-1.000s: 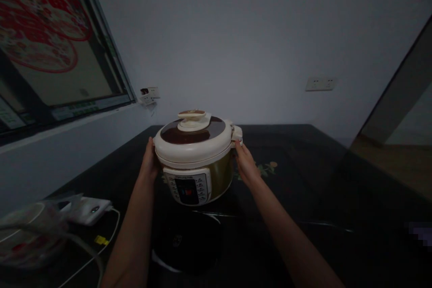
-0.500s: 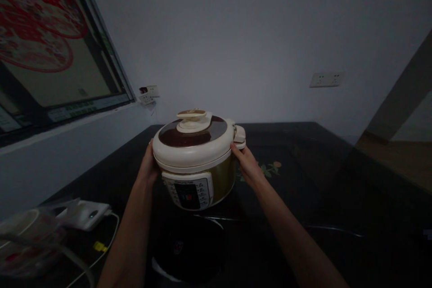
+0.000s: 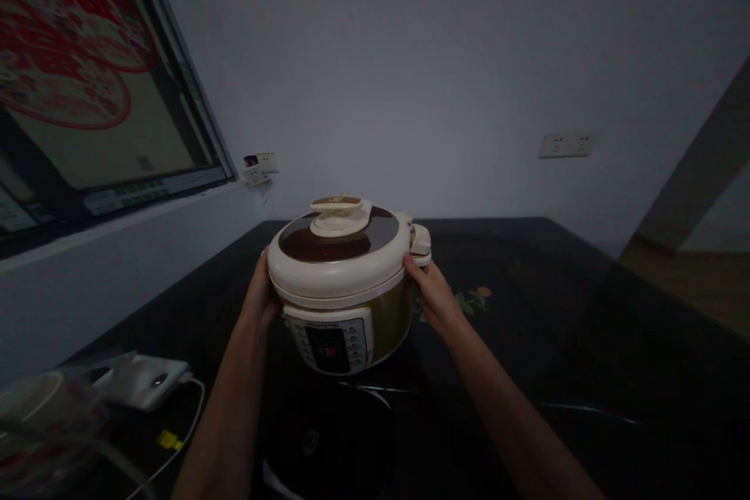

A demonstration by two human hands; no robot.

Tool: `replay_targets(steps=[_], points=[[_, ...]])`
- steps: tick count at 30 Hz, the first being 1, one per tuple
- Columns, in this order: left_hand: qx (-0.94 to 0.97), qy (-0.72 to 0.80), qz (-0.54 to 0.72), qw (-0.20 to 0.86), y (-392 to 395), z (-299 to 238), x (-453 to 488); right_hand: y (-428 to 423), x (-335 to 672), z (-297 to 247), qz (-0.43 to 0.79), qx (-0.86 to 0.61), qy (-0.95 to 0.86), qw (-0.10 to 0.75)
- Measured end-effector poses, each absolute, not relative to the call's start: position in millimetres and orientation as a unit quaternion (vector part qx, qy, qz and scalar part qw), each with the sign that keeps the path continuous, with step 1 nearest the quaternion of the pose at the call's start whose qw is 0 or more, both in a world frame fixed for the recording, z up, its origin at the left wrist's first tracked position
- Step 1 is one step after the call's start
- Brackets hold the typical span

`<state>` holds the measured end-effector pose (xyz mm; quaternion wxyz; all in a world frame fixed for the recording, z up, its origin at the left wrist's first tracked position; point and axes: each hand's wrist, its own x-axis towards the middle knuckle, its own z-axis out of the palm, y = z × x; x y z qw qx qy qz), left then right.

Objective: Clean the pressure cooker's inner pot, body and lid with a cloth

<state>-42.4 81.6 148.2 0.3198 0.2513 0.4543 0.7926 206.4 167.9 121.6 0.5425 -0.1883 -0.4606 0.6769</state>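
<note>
A cream and gold electric pressure cooker (image 3: 345,289) with a dark brown lid top is held above the black table (image 3: 527,328), tilted slightly toward me. My left hand (image 3: 262,293) grips its left side under the lid rim. My right hand (image 3: 432,293) grips the right side just below the side handle. The control panel faces me. Fingers of both hands wrap around the body, partly hidden behind it.
A round black object (image 3: 328,437) lies on the table below the cooker. A white device (image 3: 146,379) with a cable and a clear bag (image 3: 47,422) sit at the left. Wall sockets (image 3: 566,144) are on the back wall; a window (image 3: 87,78) is at left.
The cooker and both hands have shifted slightly right and a little lower in view; the grip is unchanged.
</note>
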Motion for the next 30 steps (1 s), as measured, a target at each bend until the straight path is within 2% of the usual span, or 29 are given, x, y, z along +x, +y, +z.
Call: replay_targets(steps=[30], points=[[0.247,0.469,0.779,0.335,81.9,147.6,-47.6,165.9,205.0,119.8,0.683,-0.178,-0.424,0.568]])
